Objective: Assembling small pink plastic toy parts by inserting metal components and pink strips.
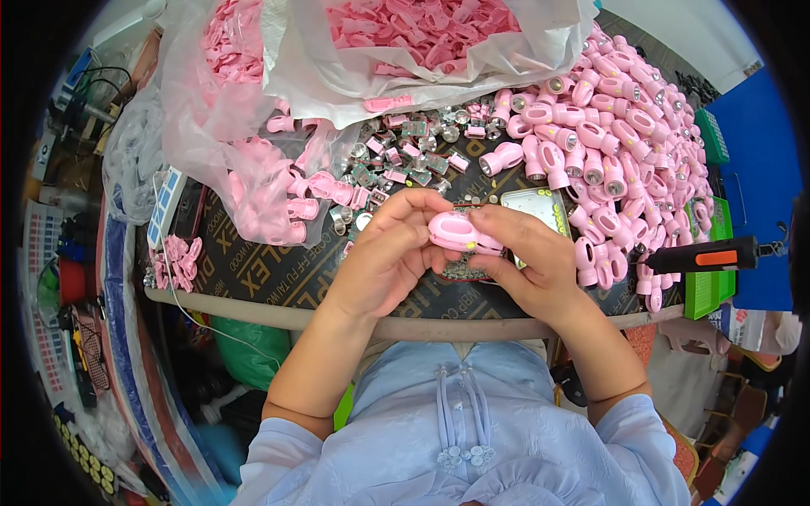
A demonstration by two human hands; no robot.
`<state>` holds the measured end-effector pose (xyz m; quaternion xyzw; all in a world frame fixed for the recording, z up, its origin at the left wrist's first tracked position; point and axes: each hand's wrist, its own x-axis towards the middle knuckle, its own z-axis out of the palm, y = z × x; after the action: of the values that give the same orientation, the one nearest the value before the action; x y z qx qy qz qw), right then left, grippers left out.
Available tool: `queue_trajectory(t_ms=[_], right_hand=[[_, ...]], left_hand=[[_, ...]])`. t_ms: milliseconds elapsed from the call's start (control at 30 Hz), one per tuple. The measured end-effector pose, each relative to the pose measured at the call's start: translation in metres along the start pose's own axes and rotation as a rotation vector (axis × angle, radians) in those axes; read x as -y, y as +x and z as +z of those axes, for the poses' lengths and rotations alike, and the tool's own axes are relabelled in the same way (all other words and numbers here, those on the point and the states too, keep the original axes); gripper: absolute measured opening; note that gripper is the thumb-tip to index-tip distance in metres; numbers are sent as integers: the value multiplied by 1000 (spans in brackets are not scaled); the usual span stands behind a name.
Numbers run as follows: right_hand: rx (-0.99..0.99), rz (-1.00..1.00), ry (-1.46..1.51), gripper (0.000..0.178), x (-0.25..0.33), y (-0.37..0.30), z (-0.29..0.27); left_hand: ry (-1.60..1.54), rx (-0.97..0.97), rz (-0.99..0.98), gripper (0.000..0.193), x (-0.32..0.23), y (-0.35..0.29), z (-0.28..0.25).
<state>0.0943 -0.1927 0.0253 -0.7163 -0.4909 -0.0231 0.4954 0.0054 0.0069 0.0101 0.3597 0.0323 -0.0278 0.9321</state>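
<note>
Close to the table's front edge, a pink plastic flashlight (460, 232) with a looped handle and a small yellow button lies between my two hands. The fingers of my left hand (390, 249) are closed on its left end. My right hand (530, 257) pinches its right end between thumb and fingers. Under the hands a red-rimmed tray (462, 271) of small metal parts shows in part. Beside it stands a white tray (540, 207) with small yellow pieces along its edge, partly covered by my right hand.
A heap of pink flashlights (620, 126) fills the right side, near a black-and-orange power screwdriver (709, 256) and green basket (713, 287). Reflectors and small circuit parts (413, 152) lie mid-table. A white sack (312, 80) of pink shells stands behind; a clear bag (202, 160) is at left.
</note>
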Motion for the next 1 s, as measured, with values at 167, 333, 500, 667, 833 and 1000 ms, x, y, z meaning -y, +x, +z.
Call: queue_trajectory(t_ms=[167,333,500,667,833,1000], right_hand=[[-14,-5,9,48,1,-1,2],[-17,21,6,50,4,0,4],[-33,-31,-4,53,2,2,4],[-11,18,28,53,4,1,2],[25,154,163,48,5,3,2],[27,47,70,49,2,4,6]], left_hand=[[-4,6,11,29,0,0,0],[13,2,7,30,-1,-2,0],[34,35,-4,34,-6,-3,3],[150,5,65,39,0,-6,6],[147,-4,100,38,3,-6,4],[68,-90,79,32,7,-2,14]])
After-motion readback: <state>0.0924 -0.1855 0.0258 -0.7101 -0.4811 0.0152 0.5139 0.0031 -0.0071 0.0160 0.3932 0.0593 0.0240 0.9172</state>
